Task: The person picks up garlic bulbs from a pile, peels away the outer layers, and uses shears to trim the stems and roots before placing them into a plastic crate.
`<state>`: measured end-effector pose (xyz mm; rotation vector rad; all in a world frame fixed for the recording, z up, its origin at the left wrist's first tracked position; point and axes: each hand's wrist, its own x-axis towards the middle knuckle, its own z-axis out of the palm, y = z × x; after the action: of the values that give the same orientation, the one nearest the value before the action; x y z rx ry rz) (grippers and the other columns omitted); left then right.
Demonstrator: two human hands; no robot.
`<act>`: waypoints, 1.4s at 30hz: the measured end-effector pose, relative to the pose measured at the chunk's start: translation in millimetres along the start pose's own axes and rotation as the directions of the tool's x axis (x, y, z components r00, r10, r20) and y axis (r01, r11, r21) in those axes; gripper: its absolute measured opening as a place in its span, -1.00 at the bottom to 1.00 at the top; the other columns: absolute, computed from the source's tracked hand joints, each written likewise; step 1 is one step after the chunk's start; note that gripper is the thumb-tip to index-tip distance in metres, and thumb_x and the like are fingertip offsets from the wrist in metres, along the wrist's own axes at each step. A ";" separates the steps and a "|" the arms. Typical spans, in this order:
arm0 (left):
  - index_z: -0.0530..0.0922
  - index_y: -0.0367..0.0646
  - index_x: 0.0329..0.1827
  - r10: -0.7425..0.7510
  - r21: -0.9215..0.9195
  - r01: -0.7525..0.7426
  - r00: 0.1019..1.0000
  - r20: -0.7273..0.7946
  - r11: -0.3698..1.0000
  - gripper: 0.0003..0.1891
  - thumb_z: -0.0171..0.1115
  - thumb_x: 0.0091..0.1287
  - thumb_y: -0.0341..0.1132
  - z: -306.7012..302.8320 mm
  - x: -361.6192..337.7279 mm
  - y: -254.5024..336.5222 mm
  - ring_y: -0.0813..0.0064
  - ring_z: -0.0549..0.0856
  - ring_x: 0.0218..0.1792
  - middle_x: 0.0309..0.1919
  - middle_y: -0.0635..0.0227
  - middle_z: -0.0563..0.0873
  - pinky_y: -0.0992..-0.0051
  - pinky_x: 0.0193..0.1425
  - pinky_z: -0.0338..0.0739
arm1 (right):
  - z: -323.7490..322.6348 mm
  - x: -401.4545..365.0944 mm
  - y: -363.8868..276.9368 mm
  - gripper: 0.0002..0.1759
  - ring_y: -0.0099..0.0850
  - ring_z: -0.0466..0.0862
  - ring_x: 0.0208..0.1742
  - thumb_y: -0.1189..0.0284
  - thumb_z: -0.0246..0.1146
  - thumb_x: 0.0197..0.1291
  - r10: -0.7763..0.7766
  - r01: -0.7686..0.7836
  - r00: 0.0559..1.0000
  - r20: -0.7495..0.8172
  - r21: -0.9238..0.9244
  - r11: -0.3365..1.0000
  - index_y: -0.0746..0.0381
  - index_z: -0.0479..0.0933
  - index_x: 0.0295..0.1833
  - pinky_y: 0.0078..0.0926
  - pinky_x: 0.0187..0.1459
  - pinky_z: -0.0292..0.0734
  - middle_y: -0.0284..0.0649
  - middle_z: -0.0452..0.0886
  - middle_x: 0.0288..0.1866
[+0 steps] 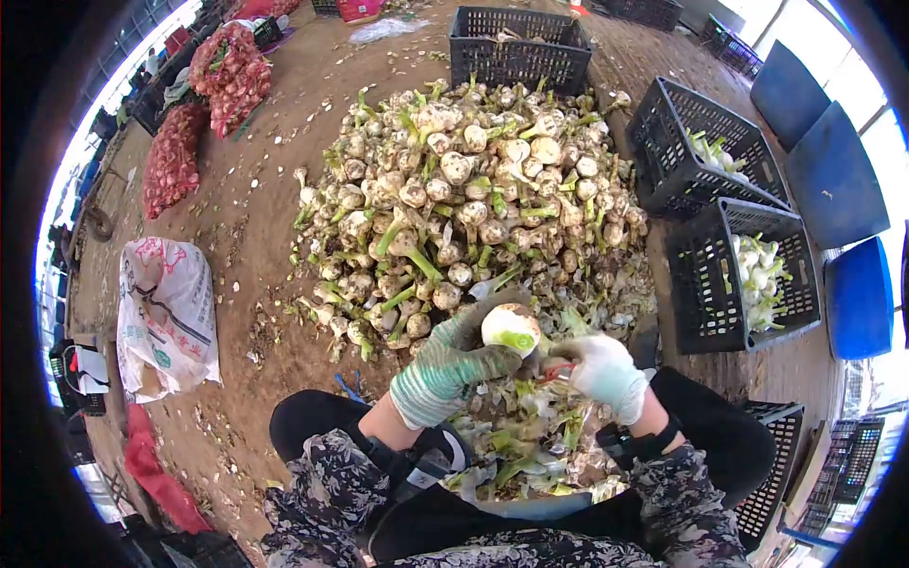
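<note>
Head view: the left hand (pixel 447 367), in a white-and-green knitted glove darkened with soil at the fingers, is closed around a white bulb (pixel 509 325), probably garlic, above leafy scraps (pixel 516 445) and at the near edge of a heap of bulbs (pixel 464 189). The right hand (pixel 608 375) grips a red-handled tool (pixel 559 371) just beside it; the working end is too obscured to tell whether it touches. The step in hand looks like trimming or cleaning. Such work calls for firm support, as the smooth, rounded surface could roll, and for fingertips kept clear of any edge.

The held bulb is glossy and plump, with a pale green patch facing the camera; the heaped ones look duller, soil-streaked and knobbly, many with thick green stalks. Scraps lie thin, papery and crumpled. Rigid black lattice crates (pixel 694 295) stand at the right, and red net sacks (pixel 230 80) bulge at the left.
</note>
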<state>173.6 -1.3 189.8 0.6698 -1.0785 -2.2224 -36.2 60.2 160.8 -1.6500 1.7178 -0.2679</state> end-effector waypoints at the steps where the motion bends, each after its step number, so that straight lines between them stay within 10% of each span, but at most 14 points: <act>1: 0.23 -0.19 0.30 -0.012 0.005 0.013 1.000 -0.007 1.000 -0.25 0.39 0.04 -0.26 0.8 -1.0 0.9 0.41 0.57 -0.03 0.01 0.27 0.54 0.42 0.05 0.49 | -5.4 -1.4 -0.1 -0.73 -0.16 0.62 -0.22 0.35 0.22 0.02 -0.124 0.126 0.988 -0.090 0.014 0.992 0.24 0.55 -0.16 -0.38 -0.17 0.50 -0.02 0.61 -0.28; 3: 0.24 -0.20 0.30 -0.051 0.035 0.052 0.998 -0.048 0.998 -0.26 0.38 0.05 -0.28 5.4 -1.3 1.4 0.43 0.54 0.02 0.03 0.28 0.53 0.43 0.06 0.48 | -6.2 3.6 9.0 -0.42 -0.33 0.59 -0.20 0.19 0.25 0.07 -0.110 0.204 0.977 -0.182 0.645 0.737 0.43 0.36 0.05 -0.40 -0.12 0.48 -0.08 0.57 -0.22; 5: 0.26 -0.20 0.28 -0.006 0.125 0.013 0.999 -0.052 0.992 -0.32 0.35 0.08 -0.43 3.9 3.3 -5.1 0.49 0.54 0.00 0.06 0.31 0.52 0.45 0.01 0.52 | -34.6 -7.2 -33.5 -0.35 -0.44 0.56 -0.20 0.15 0.25 0.09 -0.023 -0.015 0.999 0.031 0.859 0.511 0.46 0.30 0.11 -0.54 -0.12 0.47 -0.18 0.54 -0.24; 7: 0.28 -0.21 0.27 -0.070 0.150 0.076 0.997 -0.044 0.986 -0.35 0.34 0.09 -0.41 5.0 0.8 -0.4 0.50 0.53 0.02 0.07 0.31 0.51 0.47 0.01 0.53 | -20.7 5.6 -29.2 -0.36 -0.53 0.54 -0.21 0.16 0.26 0.08 -0.231 0.256 0.964 -0.131 0.691 0.676 0.43 0.30 0.09 -0.67 -0.23 0.46 -0.24 0.51 -0.22; 8: 0.28 -0.21 0.26 -0.102 0.063 0.101 0.995 0.004 0.993 -0.37 0.33 0.11 -0.40 2.3 0.4 -0.7 0.51 0.53 0.03 0.07 0.31 0.52 0.48 0.04 0.51 | -29.8 5.0 -31.9 -0.26 -0.47 0.57 -0.29 0.42 0.35 0.01 -0.148 -0.051 0.979 0.139 0.873 0.485 0.47 0.09 0.19 -0.58 -0.29 0.53 -0.20 0.46 -0.29; 13: 0.32 -0.24 0.24 -0.117 0.006 0.117 0.993 -0.004 0.993 -0.42 0.29 0.14 -0.37 -0.7 0.9 -4.0 0.53 0.53 0.01 0.04 0.31 0.54 0.52 0.11 0.44 | -31.2 -0.4 -24.4 -0.54 -0.45 0.60 -0.25 0.61 0.10 0.09 -0.192 -0.008 0.978 0.081 0.936 0.352 0.47 0.19 0.13 -0.56 -0.27 0.55 -0.15 0.46 -0.17; 15: 0.31 -0.26 0.24 -0.140 -0.006 0.140 0.989 -0.040 0.990 -0.40 0.30 0.13 -0.35 3.3 1.1 -4.8 0.52 0.54 -0.01 0.02 0.31 0.55 0.52 0.08 0.45 | -35.2 -4.8 -31.7 -0.54 -0.52 0.56 -0.23 0.34 0.24 0.10 -0.195 0.091 0.981 0.010 0.859 0.503 0.43 0.36 0.02 -0.59 -0.31 0.54 -0.21 0.51 -0.14; 19: 0.25 -0.28 0.28 -0.162 0.026 0.166 0.980 -0.117 0.986 -0.33 0.33 0.11 -0.33 8.1 2.6 -2.0 0.52 0.55 -0.04 0.01 0.33 0.54 0.53 0.07 0.45 | -34.6 -12.0 -51.4 -0.60 -0.50 0.56 -0.24 0.42 0.28 0.03 0.115 -0.087 0.993 0.017 0.768 0.634 0.43 0.42 -0.06 -0.57 -0.30 0.50 -0.19 0.56 -0.24; 20: 0.22 -0.27 0.29 -0.103 0.111 0.113 0.990 -0.092 0.987 -0.31 0.33 0.09 -0.35 8.3 3.1 -4.7 0.53 0.54 -0.04 0.03 0.33 0.52 0.53 0.08 0.44 | -19.8 -9.0 -40.9 -0.60 -0.45 0.58 -0.24 0.46 0.30 -0.02 -0.014 0.161 0.976 -0.217 0.681 0.715 0.44 0.43 -0.08 -0.52 -0.23 0.50 -0.15 0.57 -0.29; 25: 0.10 -0.22 0.37 -0.114 0.192 0.116 0.993 -0.021 0.975 -0.19 0.35 0.05 -0.42 3.2 2.7 -8.4 0.56 0.42 0.10 0.20 0.31 0.37 0.53 0.16 0.36 | -18.6 -4.0 -35.0 -0.63 -0.43 0.56 -0.18 0.57 0.23 -0.05 0.022 0.088 0.981 -0.192 0.543 0.835 0.45 0.40 -0.07 -0.52 -0.08 0.44 -0.05 0.58 -0.22; 31: 0.13 -0.23 0.36 -0.160 -0.008 0.160 0.987 -0.005 0.987 -0.23 0.31 0.06 -0.46 5.0 0.7 1.5 0.55 0.45 0.08 0.16 0.31 0.40 0.53 0.15 0.37 | -16.8 -7.3 -40.4 -0.57 -0.47 0.48 -0.08 0.60 0.22 -0.03 0.000 0.072 0.997 -0.078 0.913 0.400 0.40 0.32 0.01 -0.53 -0.02 0.41 -0.17 0.49 -0.14; 39: 0.23 -0.21 0.30 0.105 0.074 -0.086 0.945 -0.311 0.994 -0.48 0.13 0.27 -0.42 3.9 6.7 -21.0 0.57 0.46 0.06 0.16 0.35 0.43 0.57 0.15 0.36 | 14.8 -3.4 -53.0 -0.69 -0.47 0.56 -0.22 0.71 0.09 0.00 -0.049 0.260 0.954 -0.296 0.734 0.628 0.41 0.33 -0.06 -0.57 -0.20 0.53 -0.17 0.50 -0.14; 41: 0.29 -0.22 0.27 0.047 0.013 -0.046 0.948 -0.316 0.999 -0.54 0.11 0.29 -0.41 2.9 4.2 -23.0 0.59 0.46 0.06 0.13 0.35 0.47 0.56 0.17 0.35 | 13.0 -1.8 -51.8 -0.58 -0.48 0.55 -0.23 0.60 0.20 0.00 0.077 0.091 0.992 -0.102 0.987 0.135 0.35 0.29 0.02 -0.52 -0.14 0.51 -0.22 0.49 -0.21; 42: 0.32 -0.21 0.24 0.046 -0.023 -0.055 0.957 -0.287 0.998 -0.57 0.11 0.30 -0.39 1.0 5.9 -22.7 0.60 0.45 0.08 0.11 0.36 0.48 0.55 0.19 0.32 | 10.5 -5.3 -55.6 -0.54 -0.48 0.54 -0.26 0.54 0.23 0.02 0.042 0.090 0.994 -0.098 0.985 0.146 0.33 0.25 0.06 -0.53 -0.18 0.52 -0.23 0.46 -0.23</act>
<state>162.6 6.8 170.7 0.9082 -0.9032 -2.0170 13.2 59.9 188.8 -0.5703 1.0063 -1.2526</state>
